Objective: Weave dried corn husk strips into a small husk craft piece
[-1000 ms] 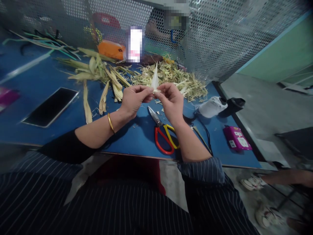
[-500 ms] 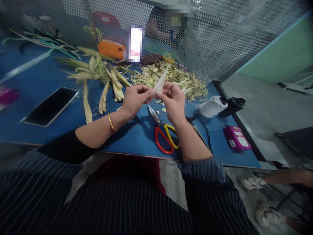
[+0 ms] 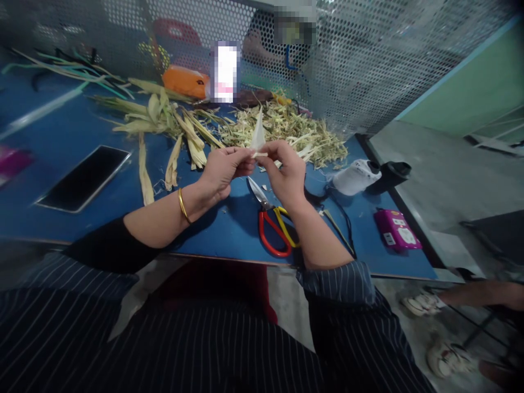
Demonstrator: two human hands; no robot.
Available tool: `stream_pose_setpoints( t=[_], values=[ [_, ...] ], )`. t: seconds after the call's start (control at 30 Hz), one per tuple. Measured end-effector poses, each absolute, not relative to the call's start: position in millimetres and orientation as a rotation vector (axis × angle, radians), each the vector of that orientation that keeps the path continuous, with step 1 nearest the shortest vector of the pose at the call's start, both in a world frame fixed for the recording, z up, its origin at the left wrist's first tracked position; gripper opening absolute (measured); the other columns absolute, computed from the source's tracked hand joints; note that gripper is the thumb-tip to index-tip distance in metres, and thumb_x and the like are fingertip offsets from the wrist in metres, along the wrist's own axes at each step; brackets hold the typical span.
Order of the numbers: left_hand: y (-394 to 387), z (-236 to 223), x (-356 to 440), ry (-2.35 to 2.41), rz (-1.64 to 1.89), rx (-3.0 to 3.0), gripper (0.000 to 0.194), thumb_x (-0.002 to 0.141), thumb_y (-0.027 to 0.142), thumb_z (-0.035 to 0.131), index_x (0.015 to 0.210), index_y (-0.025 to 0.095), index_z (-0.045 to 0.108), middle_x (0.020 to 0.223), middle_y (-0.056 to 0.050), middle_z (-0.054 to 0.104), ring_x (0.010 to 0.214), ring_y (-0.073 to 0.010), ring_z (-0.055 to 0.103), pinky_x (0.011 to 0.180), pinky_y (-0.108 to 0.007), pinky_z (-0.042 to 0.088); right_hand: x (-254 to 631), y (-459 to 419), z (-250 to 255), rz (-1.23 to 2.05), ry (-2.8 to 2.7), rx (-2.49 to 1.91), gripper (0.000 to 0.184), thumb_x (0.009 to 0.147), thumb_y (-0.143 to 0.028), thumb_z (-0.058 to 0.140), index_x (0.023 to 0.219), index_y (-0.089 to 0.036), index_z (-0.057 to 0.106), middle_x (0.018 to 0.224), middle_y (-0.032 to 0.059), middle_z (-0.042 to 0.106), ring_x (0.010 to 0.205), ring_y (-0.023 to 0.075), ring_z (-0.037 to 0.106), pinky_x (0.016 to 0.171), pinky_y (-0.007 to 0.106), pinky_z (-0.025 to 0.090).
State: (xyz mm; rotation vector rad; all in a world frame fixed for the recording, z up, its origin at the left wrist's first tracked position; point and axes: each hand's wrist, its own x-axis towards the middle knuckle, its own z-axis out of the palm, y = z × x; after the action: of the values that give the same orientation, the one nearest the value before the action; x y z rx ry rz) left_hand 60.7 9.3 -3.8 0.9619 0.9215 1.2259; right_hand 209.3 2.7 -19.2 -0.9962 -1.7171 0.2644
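Both hands meet above the blue table (image 3: 229,229), pinching one pale, pointed husk piece (image 3: 258,134) that sticks upward between them. My left hand (image 3: 224,170), with a gold bangle on its wrist, grips the piece's base from the left with closed fingers. My right hand (image 3: 284,174) pinches the same base from the right. Just below the hands lie scissors (image 3: 272,224) with red and yellow handles, blades pointing away from me.
Loose husk leaves (image 3: 172,125) and a heap of trimmings (image 3: 295,131) lie behind the hands. A dark phone (image 3: 84,177) rests at left, a white roll (image 3: 355,177) and a magenta box (image 3: 396,230) at right. A perforated metal screen (image 3: 388,54) backs the table; another person sits behind it.
The husk piece tilted to the right half a second ago and now stands upright again. Both hands stayed together, shifting only slightly.
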Motion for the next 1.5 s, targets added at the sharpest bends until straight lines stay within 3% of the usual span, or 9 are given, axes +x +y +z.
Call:
stream_pose_setpoints(
  t=[0.27, 0.53, 0.73, 0.87, 1.0, 1.13, 1.33, 1.5],
  values=[
    [9.1, -7.3, 63.0, 0.876, 1.298, 0.979, 0.016, 0.067, 0.029, 0.078, 0.069, 0.016, 0.068, 0.068, -0.001, 0.069, 0.062, -0.0091, 0.063, 0.067, -0.023, 0.054, 207.2, 0.7, -15.1, 0.243, -1.681, -0.980, 0.010, 0.088, -0.024, 0.058, 0.078, -0.022, 0.058, 0.081, 0.0006, 0.060, 0.079, 0.0144, 0.056, 0.076, 0.030, 0.046],
    [5.7, -8.0, 65.8, 0.912, 1.363, 1.145, 0.019, 0.065, 0.031, 0.081, 0.073, 0.017, 0.072, 0.071, -0.002, 0.071, 0.066, -0.0121, 0.065, 0.072, -0.027, 0.054, 206.9, 3.6, -17.4, 0.458, -1.523, -1.017, 0.023, 0.084, -0.038, 0.065, 0.071, -0.021, 0.055, 0.067, -0.0031, 0.054, 0.065, 0.0122, 0.052, 0.065, 0.029, 0.046],
    [10.9, -3.9, 61.4, 0.945, 1.393, 1.295, 0.013, 0.068, 0.027, 0.078, 0.068, 0.016, 0.071, 0.064, -0.001, 0.068, 0.061, -0.0110, 0.062, 0.066, -0.025, 0.051, 206.9, 11.1, -20.0, 0.725, -1.414, -0.924, 0.026, 0.079, -0.040, 0.071, 0.091, -0.024, 0.056, 0.074, -0.0041, 0.060, 0.069, 0.0119, 0.059, 0.070, 0.029, 0.051],
    [14.3, -3.0, 58.3, 0.969, 1.366, 1.289, 0.018, 0.066, 0.031, 0.081, 0.068, 0.017, 0.071, 0.063, 0.000, 0.067, 0.061, -0.0110, 0.061, 0.065, -0.024, 0.052, 208.5, 10.2, -16.6, 0.835, -1.418, -0.953, 0.019, 0.075, -0.031, 0.072, 0.080, -0.020, 0.057, 0.070, -0.0038, 0.061, 0.065, 0.0107, 0.057, 0.067, 0.029, 0.050],
    [13.6, -8.1, 60.4, 0.905, 1.294, 1.066, 0.029, 0.060, 0.038, 0.086, 0.073, 0.017, 0.071, 0.070, -0.001, 0.070, 0.063, -0.0104, 0.064, 0.068, -0.024, 0.054, 203.8, 8.0, -19.4, 0.772, -1.300, -1.004, 0.014, 0.073, -0.021, 0.068, 0.070, -0.020, 0.054, 0.063, -0.0056, 0.057, 0.060, 0.0089, 0.051, 0.063, 0.026, 0.047],
    [12.5, -15.3, 63.9, 0.919, 1.247, 0.899, 0.031, 0.055, 0.034, 0.088, 0.075, 0.017, 0.072, 0.069, 0.001, 0.070, 0.063, -0.0087, 0.064, 0.068, -0.022, 0.052, 195.3, 10.6, -29.9, 0.741, -1.284, -1.020, 0.012, 0.073, -0.020, 0.066, 0.073, -0.020, 0.054, 0.066, -0.0053, 0.058, 0.064, 0.0096, 0.053, 0.064, 0.025, 0.046],
    [17.8, -12.8, 60.8, 0.937, 1.275, 0.872, 0.021, 0.064, 0.029, 0.082, 0.077, 0.016, 0.072, 0.071, 0.000, 0.071, 0.069, -0.0105, 0.067, 0.069, -0.021, 0.051, 207.2, 6.6, -17.3, 0.645, -1.488, -1.142, 0.015, 0.080, -0.032, 0.064, 0.086, -0.019, 0.058, 0.076, -0.0020, 0.063, 0.070, 0.0114, 0.058, 0.069, 0.026, 0.046],
    [27.3, -3.7, 50.6, 0.937, 1.310, 0.834, 0.013, 0.070, 0.023, 0.075, 0.077, 0.013, 0.071, 0.071, -0.004, 0.071, 0.067, -0.0122, 0.068, 0.069, -0.024, 0.052, 233.1, -45.3, 4.4, 0.307, -2.019, -1.610, 0.024, 0.082, -0.035, 0.062, 0.098, -0.018, 0.061, 0.078, 0.0010, 0.064, 0.069, 0.0144, 0.056, 0.066, 0.027, 0.039]
  ],
)
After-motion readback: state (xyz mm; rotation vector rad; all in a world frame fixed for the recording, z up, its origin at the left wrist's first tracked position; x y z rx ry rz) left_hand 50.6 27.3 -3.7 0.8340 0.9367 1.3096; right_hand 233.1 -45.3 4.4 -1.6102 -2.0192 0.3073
